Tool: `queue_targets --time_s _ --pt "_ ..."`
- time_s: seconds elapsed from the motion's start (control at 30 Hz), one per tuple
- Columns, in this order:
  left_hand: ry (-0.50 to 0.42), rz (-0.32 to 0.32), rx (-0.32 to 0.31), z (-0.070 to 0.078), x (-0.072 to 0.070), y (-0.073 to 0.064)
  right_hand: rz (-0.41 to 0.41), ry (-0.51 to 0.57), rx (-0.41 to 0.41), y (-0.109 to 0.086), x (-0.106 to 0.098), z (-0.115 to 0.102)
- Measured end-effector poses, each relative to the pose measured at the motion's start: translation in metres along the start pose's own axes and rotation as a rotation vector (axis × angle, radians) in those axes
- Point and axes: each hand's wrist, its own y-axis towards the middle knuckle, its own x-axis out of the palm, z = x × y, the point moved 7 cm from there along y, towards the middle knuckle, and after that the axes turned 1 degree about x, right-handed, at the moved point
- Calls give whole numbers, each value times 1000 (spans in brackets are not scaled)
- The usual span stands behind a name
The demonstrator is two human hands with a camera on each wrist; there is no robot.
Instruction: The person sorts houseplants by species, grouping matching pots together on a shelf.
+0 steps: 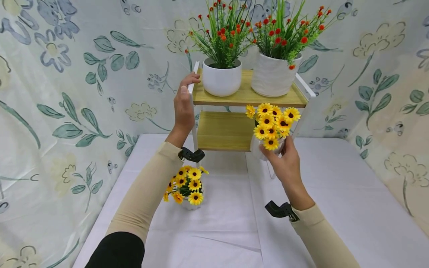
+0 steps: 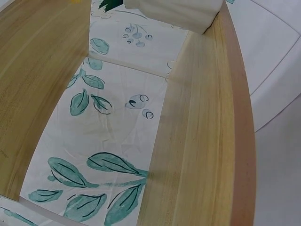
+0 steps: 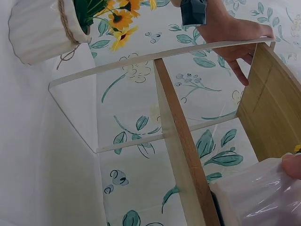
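My left hand (image 1: 184,106) grips the white frame at the left end of a two-tier wooden shelf rack (image 1: 228,99); its thumb and fingers lie about the upper frame bar. At the rack's right end my right hand (image 1: 287,160) holds a white ribbed pot (image 3: 258,195) of yellow sunflowers (image 1: 270,124). That pot is at the lower board (image 1: 224,132), its base right at the board's front edge in the head view. In the left wrist view the pot (image 2: 183,12) shows at the far end of the lower board. Some right fingers are hidden behind the pot.
Two white pots, a smooth one (image 1: 222,80) and a textured one (image 1: 275,76), hold red-flowered plants on the top board. Another sunflower pot (image 1: 191,203) with twine stands on the white-covered table (image 1: 214,230), in front of the rack's left side. Floral cloth (image 1: 100,74) hangs behind.
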Motion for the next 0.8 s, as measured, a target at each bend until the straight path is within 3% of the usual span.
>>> queue_targets --time_s 0.23,0.8 --pt "-2 -1 7 1 -2 2 -54 -45 -10 5 4 -3" --pt "-6 -15 -28 0 1 0 -47 -92 8 17 7 2"
